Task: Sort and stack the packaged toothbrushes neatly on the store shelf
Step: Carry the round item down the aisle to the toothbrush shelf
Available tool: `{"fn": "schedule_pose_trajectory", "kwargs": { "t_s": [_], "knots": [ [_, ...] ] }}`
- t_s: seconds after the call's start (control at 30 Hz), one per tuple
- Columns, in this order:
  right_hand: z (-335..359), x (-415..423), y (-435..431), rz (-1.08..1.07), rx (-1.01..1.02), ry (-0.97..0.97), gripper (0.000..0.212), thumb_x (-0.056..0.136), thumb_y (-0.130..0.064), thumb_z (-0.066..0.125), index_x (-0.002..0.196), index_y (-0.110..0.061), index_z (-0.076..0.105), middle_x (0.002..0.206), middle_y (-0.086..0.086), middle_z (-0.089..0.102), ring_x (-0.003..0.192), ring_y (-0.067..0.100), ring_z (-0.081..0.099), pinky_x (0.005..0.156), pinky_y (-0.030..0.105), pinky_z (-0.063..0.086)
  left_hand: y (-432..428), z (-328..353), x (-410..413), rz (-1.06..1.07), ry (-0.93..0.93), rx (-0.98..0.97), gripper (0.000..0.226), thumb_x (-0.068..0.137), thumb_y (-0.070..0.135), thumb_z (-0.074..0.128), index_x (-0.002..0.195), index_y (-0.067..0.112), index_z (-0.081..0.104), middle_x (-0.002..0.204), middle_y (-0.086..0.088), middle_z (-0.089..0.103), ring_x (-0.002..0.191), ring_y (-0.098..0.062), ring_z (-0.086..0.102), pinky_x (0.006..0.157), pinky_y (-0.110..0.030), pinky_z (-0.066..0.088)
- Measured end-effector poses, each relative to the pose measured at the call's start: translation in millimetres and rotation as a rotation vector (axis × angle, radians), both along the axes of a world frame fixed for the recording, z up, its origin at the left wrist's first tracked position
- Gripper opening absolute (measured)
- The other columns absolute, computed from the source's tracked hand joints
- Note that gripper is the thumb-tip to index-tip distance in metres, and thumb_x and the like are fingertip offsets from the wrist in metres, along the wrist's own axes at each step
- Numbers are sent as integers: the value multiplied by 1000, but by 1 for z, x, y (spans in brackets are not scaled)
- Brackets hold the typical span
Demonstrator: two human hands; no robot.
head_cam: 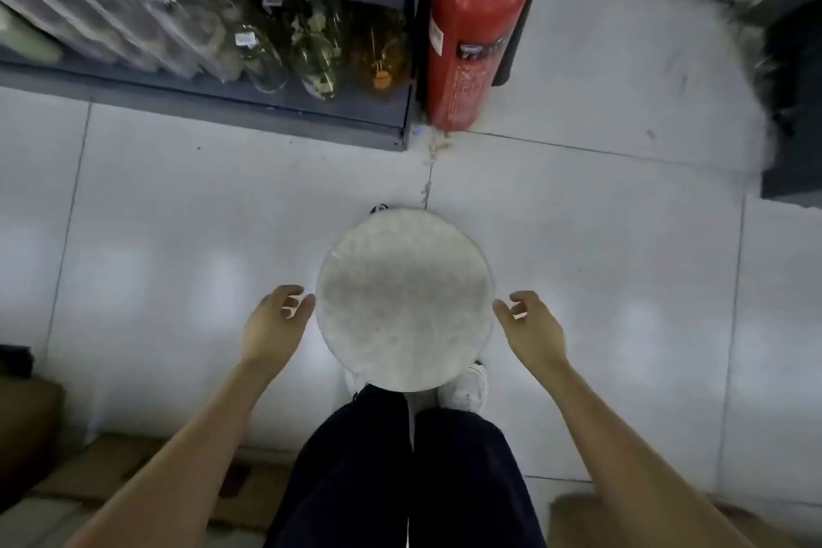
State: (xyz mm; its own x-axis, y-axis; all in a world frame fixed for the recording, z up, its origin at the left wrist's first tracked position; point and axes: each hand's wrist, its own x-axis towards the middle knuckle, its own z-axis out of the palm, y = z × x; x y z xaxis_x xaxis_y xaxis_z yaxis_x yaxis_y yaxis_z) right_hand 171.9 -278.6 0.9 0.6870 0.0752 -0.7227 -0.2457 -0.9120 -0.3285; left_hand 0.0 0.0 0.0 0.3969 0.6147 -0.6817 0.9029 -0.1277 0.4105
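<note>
Writing on the tall red metal fire extinguisher (476, 27) is blurred: a black label panel and lines of pale print run down its body, none of it readable. The small white tags on the clear glass and plastic bottles (311, 53) are just as illegible. Those bottles lie in a row on the dark metal shelf (200, 102) along the floor's far left edge; the extinguisher stands just beside the shelf's right end.

A round, speckled grey-white disc (404, 303) sits at the middle of the pale tiled floor (600, 236). The left hand (271, 325) reaches forward on a bare straight forearm to the disc's left rim, fingers loosely curled, thumb tip just beside the rim; whether it touches cannot be told. The right hand (531, 329) mirrors it at the right rim, fingers loosely curled, holding nothing.

Dark trousers (400, 481) and a white shoe (465, 389) show below the disc; brown cardboard (111, 467) lies at the floor's near left edge.

Where the packaged toothbrushes are cannot be told from this view
</note>
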Motion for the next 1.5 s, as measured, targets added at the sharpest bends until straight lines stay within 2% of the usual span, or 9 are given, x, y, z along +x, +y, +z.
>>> {"fn": "schedule_pose_trajectory", "kwargs": {
  "t_s": [0.2, 0.37, 0.5, 0.73, 0.93, 1.03, 1.13, 1.3, 1.5],
  "knots": [
    [-96, 6, 7, -164, 88, 145, 78, 84, -56, 63, 147, -22, 30, 141, 1, 45, 125, 24, 49, 97, 38, 44, -25, -96, 7, 236, 35, -157, 72, 86, 52, 61, 145, 26, 31, 134, -4, 48, 123, -26, 49, 99, -40, 43],
    [-137, 6, 4, -439, 367, 295, 73, 71, -49, 78, 131, -22, 48, 120, -3, 65, 104, 16, 65, 86, 36, 55, -44, -132, 4, 472, -107, -148, 59, 82, 48, 68, 131, 27, 42, 109, 7, 60, 99, -17, 60, 81, -33, 51],
    [-121, 3, 2, -520, 454, 287, 45, 72, -36, 81, 110, -24, 59, 103, -4, 72, 88, 11, 71, 69, 27, 56, -47, -115, 0, 548, -177, -180, 37, 81, 43, 72, 109, 34, 51, 94, 18, 62, 84, -2, 62, 57, -20, 49],
    [9, 1, 11, -455, 438, 302, 54, 76, -35, 78, 122, -18, 54, 111, 0, 68, 99, 20, 67, 75, 35, 56, -41, 0, -21, 576, -208, -235, 56, 75, 47, 74, 118, 23, 48, 104, 8, 62, 88, -11, 63, 63, -26, 53],
    [186, 9, 57, -235, 460, 282, 33, 83, -25, 74, 112, -17, 60, 99, -2, 72, 84, 13, 71, 60, 25, 55, -17, 170, -45, 592, -217, -234, 74, 63, 67, 70, 120, 28, 42, 109, 7, 58, 95, -16, 62, 74, -30, 53],
    [273, 13, 97, -71, 455, 258, 39, 84, -30, 73, 115, -12, 60, 105, 3, 70, 91, 18, 69, 69, 32, 57, 6, 251, -64, 578, -210, -212, 73, 67, 69, 68, 119, 27, 40, 106, 8, 56, 92, -16, 60, 73, -29, 50],
    [339, 12, 149, 76, 475, 210, 39, 84, -33, 72, 114, -11, 62, 105, 4, 71, 95, 23, 68, 84, 43, 57, 34, 312, -85, 590, -216, -129, 69, 68, 71, 64, 112, 24, 41, 95, 12, 55, 80, -8, 57, 63, -23, 45],
    [410, -4, 258, 315, 521, 138, 48, 82, -41, 73, 118, -12, 61, 110, 2, 69, 101, 22, 65, 92, 45, 53, 98, 392, -123, 681, -241, 78, 67, 63, 79, 56, 99, 23, 47, 83, 13, 57, 72, -5, 57, 53, -20, 40],
    [466, -46, 428, 503, 607, 134, 38, 82, -41, 73, 111, -17, 67, 104, -4, 71, 91, 12, 67, 80, 32, 55, 216, 456, -177, 784, -231, 368, 59, 72, 74, 57, 101, 23, 49, 82, 10, 57, 70, -11, 56, 61, -29, 43]
  ]
}}
